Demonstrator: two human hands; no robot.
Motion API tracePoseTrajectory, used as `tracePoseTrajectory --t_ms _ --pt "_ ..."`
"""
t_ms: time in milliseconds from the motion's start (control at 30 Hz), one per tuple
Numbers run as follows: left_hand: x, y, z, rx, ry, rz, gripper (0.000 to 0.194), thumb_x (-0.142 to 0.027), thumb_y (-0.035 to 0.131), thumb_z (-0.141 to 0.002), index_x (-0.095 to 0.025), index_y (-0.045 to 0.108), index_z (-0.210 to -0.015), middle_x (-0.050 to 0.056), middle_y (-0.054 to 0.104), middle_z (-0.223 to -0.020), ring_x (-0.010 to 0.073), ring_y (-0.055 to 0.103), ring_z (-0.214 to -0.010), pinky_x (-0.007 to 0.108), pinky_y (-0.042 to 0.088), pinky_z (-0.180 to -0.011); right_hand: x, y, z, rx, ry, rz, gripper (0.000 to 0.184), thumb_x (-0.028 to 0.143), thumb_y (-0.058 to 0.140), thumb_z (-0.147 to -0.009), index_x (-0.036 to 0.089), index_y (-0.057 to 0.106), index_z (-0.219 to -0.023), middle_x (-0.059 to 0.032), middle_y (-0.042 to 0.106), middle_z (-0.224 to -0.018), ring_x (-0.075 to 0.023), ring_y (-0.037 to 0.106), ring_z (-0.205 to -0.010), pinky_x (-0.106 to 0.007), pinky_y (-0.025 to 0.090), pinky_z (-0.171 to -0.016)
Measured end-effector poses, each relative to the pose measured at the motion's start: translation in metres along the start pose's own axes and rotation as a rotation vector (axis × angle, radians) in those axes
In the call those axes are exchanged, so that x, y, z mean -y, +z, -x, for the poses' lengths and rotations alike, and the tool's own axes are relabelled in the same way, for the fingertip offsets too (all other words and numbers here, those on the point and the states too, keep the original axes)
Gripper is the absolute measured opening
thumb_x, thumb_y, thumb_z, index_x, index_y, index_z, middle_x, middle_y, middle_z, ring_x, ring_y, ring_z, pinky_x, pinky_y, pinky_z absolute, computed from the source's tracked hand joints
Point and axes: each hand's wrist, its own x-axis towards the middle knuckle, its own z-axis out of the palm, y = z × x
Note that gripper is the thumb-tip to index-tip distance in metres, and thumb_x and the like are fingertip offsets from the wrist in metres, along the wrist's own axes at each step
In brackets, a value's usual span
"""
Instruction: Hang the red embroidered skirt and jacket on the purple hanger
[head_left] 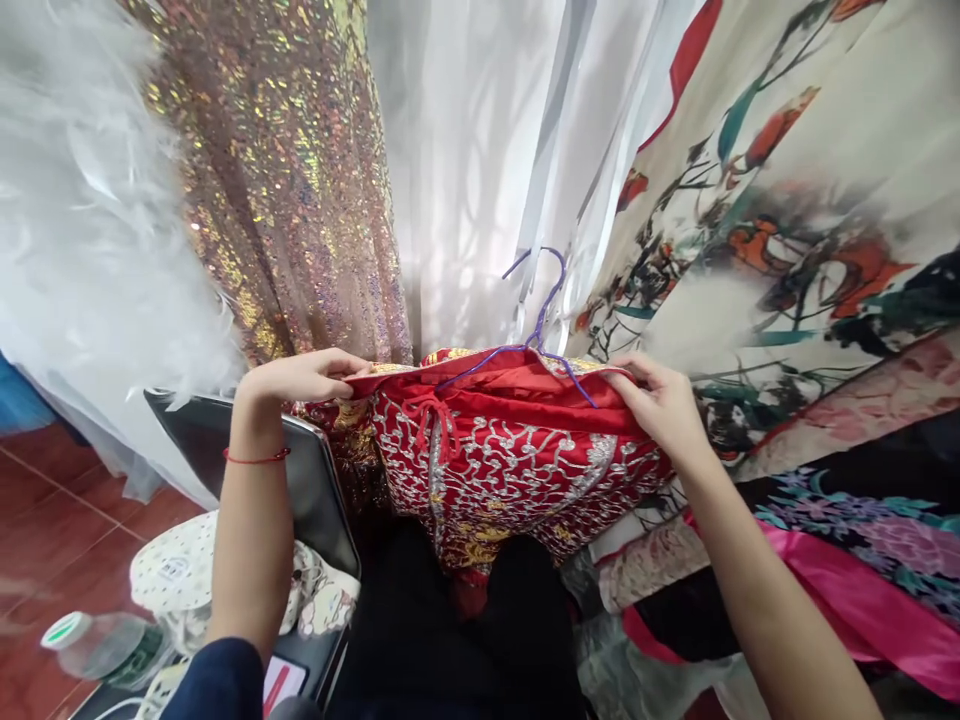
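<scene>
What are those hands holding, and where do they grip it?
A red embroidered garment, held by its top edge: the left hand pinches one end, the right hand the other.

Some fingertips of the left hand point(311, 380) and right hand point(660, 400) are hidden behind the top edge of the red embroidered garment point(517, 450), which swallows the lower part of the purple hanger point(562, 272) and is itself covered below by the black-clad knees point(397, 590). The white feathers point(90, 200) blur and run off the left edge, while the gold sequined cloth point(285, 180) and flower-painted fabric point(825, 240) are cut at the top. The mark on the dotted white item point(169, 575), partly behind the left forearm point(251, 530), and the bottle's point(112, 640) label are unreadable.
</scene>
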Motion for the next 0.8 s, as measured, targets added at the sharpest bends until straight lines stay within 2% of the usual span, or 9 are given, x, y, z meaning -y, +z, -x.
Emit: tracePoseTrajectory --t_ms 100,200,267,367,433,500,567,667,800 --pt "0.003 0.004 0.001 -0.253 -0.086 -0.133 0.015 -0.025 0.057 -0.061 -0.021 0.043 -0.064 0.000 0.049 -0.063 0.0137 0.046 -0.060 0.025 0.036 -0.056 -0.001 0.002 0.004 0.066 -0.006 -0.003 0.028 0.047 0.057 -0.091 0.022 0.067 -0.087 -0.0038 0.072 -0.087 -0.0203 0.064 -0.080 -0.030 0.048 -0.076" --pt "0.011 0.019 -0.017 -0.537 -0.432 -0.406 0.014 -0.027 0.058 -0.067 -0.019 0.059 -0.078 0.007 0.066 -0.077 0.0234 0.063 -0.076 0.030 0.046 -0.065 0.001 0.005 0.008 0.054 -0.031 0.076 0.029 0.046 0.055 -0.094 0.022 0.070 -0.092 -0.0038 0.074 -0.089 -0.0200 0.065 -0.080 -0.029 0.048 -0.075" --pt "0.016 0.030 -0.031 -0.595 -0.629 -0.482 0.030 -0.036 0.055 -0.075 -0.015 0.069 -0.092 0.016 0.073 -0.096 0.0333 0.069 -0.095 0.038 0.052 -0.078 0.002 0.007 0.009 0.031 -0.050 0.129 0.029 0.045 0.055 -0.094 0.021 0.071 -0.093 -0.0035 0.075 -0.087 -0.0189 0.064 -0.075 -0.028 0.046 -0.071" --pt "0.022 0.043 -0.043 -0.557 -0.701 -0.492 0.046 -0.042 0.046 -0.086 -0.012 0.073 -0.107 0.024 0.071 -0.116 0.0403 0.066 -0.113 0.046 0.051 -0.091 0.000 0.010 0.009 0.027 -0.059 0.175 0.029 0.045 0.056 -0.094 0.021 0.072 -0.093 -0.0032 0.075 -0.084 -0.0176 0.063 -0.068 -0.027 0.044 -0.066" --pt "0.027 0.045 -0.046 -0.577 -0.671 -0.515 0.044 -0.034 0.043 -0.090 -0.013 0.072 -0.113 0.024 0.070 -0.120 0.0404 0.065 -0.115 0.047 0.050 -0.091 -0.002 0.012 0.008 0.030 -0.058 0.194 0.030 0.045 0.056 -0.094 0.021 0.073 -0.094 -0.0035 0.075 -0.084 -0.0178 0.063 -0.067 -0.028 0.044 -0.066" --pt "0.033 0.043 -0.046 -0.668 -0.617 -0.558 0.042 -0.025 0.038 -0.092 -0.013 0.070 -0.116 0.024 0.070 -0.117 0.0388 0.067 -0.111 0.044 0.051 -0.086 -0.004 0.013 0.008 0.038 -0.058 0.215 0.030 0.045 0.056 -0.094 0.021 0.073 -0.095 -0.0043 0.076 -0.084 -0.0189 0.064 -0.068 -0.028 0.044 -0.067" --pt "0.038 0.037 -0.046 -0.814 -0.512 -0.615 0.042 -0.021 0.032 -0.095 -0.014 0.067 -0.118 0.022 0.070 -0.115 0.0349 0.068 -0.104 0.040 0.049 -0.079 -0.005 0.013 0.008 0.048 -0.056 0.237 0.029 0.045 0.055 -0.094 0.022 0.073 -0.094 -0.0048 0.076 -0.083 -0.0200 0.065 -0.070 -0.028 0.044 -0.069" --pt "0.047 0.022 -0.040 -1.081 -0.273 -0.697 0.035 -0.021 0.034 -0.097 -0.019 0.063 -0.115 0.015 0.068 -0.111 0.0273 0.063 -0.097 0.035 0.045 -0.073 -0.006 0.013 0.008 0.072 -0.057 0.243 0.030 0.045 0.054 -0.094 0.022 0.072 -0.093 -0.0052 0.075 -0.083 -0.0204 0.065 -0.071 -0.028 0.044 -0.069" --pt "0.055 0.001 -0.021 -1.412 0.042 -0.730 0.026 -0.024 0.039 -0.097 -0.020 0.064 -0.104 0.009 0.062 -0.087 0.0221 0.051 -0.086 0.035 0.043 -0.077 -0.006 0.013 0.006 0.101 -0.095 0.210 0.031 0.046 0.052 -0.094 0.021 0.070 -0.091 -0.0042 0.073 -0.082 -0.0186 0.062 -0.067 -0.028 0.043 -0.068"
